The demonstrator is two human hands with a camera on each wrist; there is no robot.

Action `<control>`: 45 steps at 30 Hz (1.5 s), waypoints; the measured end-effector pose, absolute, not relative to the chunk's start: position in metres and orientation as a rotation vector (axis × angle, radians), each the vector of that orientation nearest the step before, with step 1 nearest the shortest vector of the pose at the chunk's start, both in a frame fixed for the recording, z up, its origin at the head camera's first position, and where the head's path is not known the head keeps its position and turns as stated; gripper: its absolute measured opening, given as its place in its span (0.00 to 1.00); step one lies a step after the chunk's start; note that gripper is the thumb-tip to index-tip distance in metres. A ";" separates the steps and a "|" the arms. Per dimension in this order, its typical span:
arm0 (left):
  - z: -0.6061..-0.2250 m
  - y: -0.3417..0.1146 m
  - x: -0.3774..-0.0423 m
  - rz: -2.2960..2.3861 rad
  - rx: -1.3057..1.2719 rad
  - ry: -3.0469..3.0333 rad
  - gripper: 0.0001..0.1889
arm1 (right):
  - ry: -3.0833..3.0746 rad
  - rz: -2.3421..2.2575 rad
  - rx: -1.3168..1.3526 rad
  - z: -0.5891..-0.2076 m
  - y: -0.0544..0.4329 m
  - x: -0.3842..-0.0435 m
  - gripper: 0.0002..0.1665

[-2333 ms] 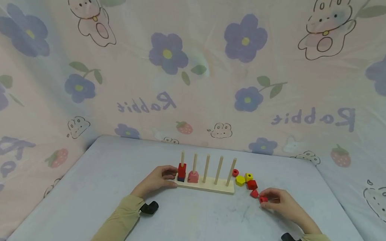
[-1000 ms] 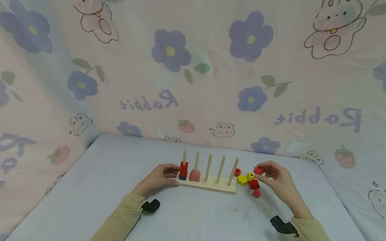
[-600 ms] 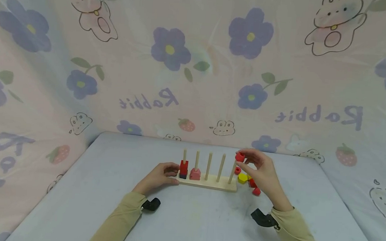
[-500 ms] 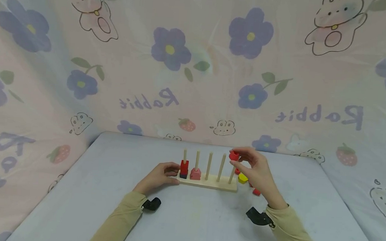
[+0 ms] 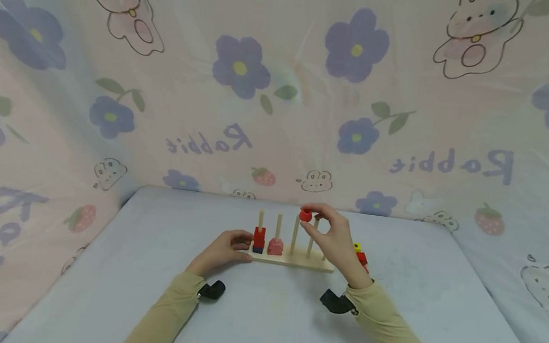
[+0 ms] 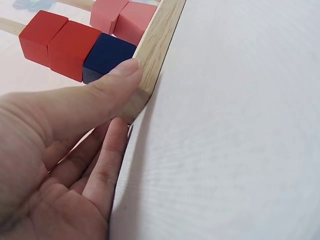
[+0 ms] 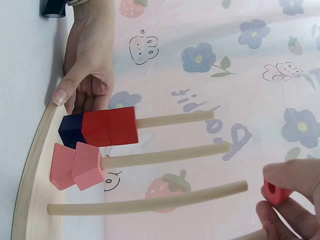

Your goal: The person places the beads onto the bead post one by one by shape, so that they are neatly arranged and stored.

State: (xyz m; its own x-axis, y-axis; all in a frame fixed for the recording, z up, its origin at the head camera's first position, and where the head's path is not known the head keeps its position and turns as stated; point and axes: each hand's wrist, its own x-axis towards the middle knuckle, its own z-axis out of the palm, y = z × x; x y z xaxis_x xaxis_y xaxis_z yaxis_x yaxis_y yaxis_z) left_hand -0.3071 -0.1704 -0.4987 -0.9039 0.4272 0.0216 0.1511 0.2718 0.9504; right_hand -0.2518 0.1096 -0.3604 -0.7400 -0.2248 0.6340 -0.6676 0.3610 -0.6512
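My left hand (image 5: 223, 250) grips the left end of a wooden peg board (image 5: 292, 264), thumb on the base's edge and fingers round the end. On the first peg, two red cubes (image 7: 110, 126) sit above a dark blue cube (image 7: 71, 131). Pink blocks (image 7: 89, 167) are stacked on the second peg. My right hand (image 5: 334, 238) pinches a red bead (image 5: 305, 215) between thumb and fingertips. The bead's hole (image 7: 271, 189) faces the tip of the bare third peg (image 7: 150, 201), a small gap apart. My right hand partly hides the pegs at the right end.
Right of the board lie a yellow block (image 5: 357, 247) and red blocks (image 5: 361, 258), partly behind my right hand. A white cloth (image 5: 264, 319) covers the table. A patterned curtain (image 5: 278, 118) rises behind it.
My right hand picked up the red bead from the table's right side, lifted it and carried it left to the third peg's top. My left hand has stayed at the board's end.
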 end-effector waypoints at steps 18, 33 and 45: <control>-0.499 -0.169 -0.307 1.676 0.561 2.294 0.29 | -2.297 1.600 0.617 -0.382 0.099 -0.261 0.22; -0.497 -0.171 -0.304 1.698 0.563 2.290 0.29 | -2.267 1.877 0.279 -0.432 0.094 -0.280 0.28; -0.499 -0.170 -0.305 1.661 0.577 2.316 0.28 | -2.467 1.846 0.084 -0.467 0.094 -0.282 0.21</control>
State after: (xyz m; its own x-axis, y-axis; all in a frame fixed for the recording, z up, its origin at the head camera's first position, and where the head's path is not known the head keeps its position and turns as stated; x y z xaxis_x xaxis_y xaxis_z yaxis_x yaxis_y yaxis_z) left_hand -0.3054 -0.1701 -0.4989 -0.8952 0.4440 0.0389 0.1793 0.2787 0.9435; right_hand -0.2818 0.0941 -0.4674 -0.9968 -0.0079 0.0798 -0.0788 0.2819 -0.9562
